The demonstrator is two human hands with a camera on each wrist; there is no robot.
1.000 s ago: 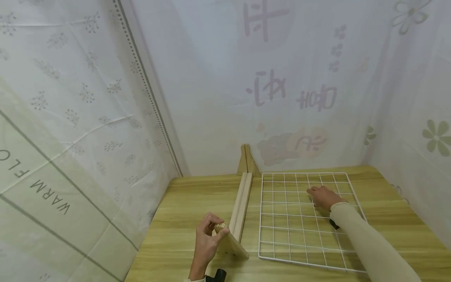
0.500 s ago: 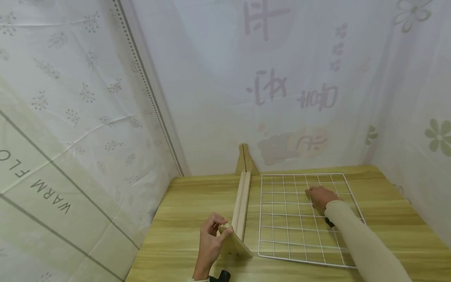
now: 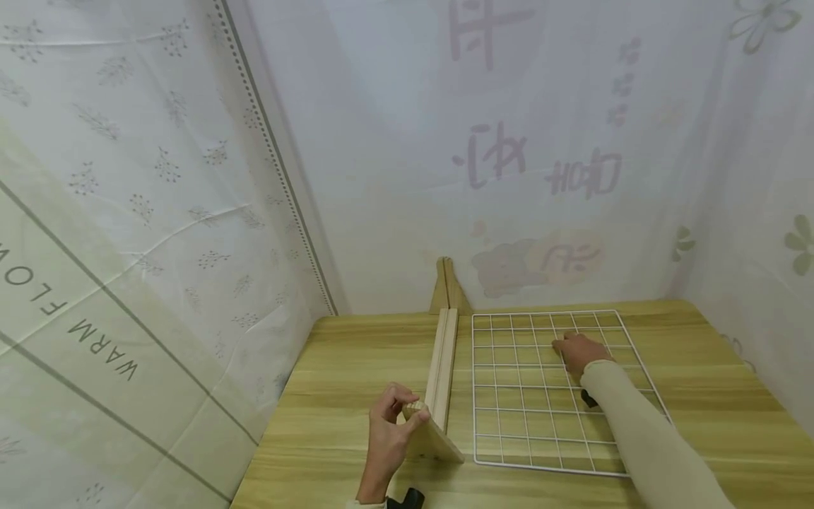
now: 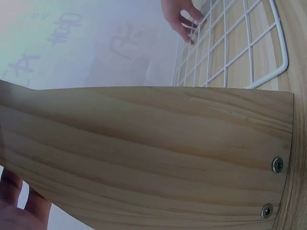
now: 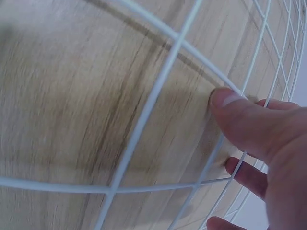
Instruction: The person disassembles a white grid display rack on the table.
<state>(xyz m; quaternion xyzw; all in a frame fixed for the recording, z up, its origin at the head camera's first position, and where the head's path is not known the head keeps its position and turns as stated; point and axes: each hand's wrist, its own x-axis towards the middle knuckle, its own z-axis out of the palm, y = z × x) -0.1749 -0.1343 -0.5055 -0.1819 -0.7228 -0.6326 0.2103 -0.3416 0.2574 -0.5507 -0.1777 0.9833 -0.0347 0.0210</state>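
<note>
A wooden stand (image 3: 441,375) lies lengthwise on the table, with a grooved twin rail between two upright end panels. My left hand (image 3: 389,431) pinches the top of the near end panel (image 3: 432,442) between thumb and fingers. In the left wrist view this end panel (image 4: 144,143) fills the middle and shows two bolts (image 4: 277,165) near its foot. To the right, a white wire grid panel (image 3: 528,410) lies over the table. My right hand (image 3: 580,353) grips a wire in its far half; the right wrist view shows the thumb (image 5: 235,112) on the wire and fingertips around nearby wires.
The far end panel (image 3: 450,286) of the stand stands close to the back curtain (image 3: 381,177). A patterned curtain (image 3: 159,212) borders the wood-grain table (image 3: 331,396) on the left, another curtain (image 3: 750,212) on the right.
The view has shifted slightly. The wire grid panel and my right hand have moved a little left, narrowing the gap to the stand's near end. My left hand keeps its pinch.
</note>
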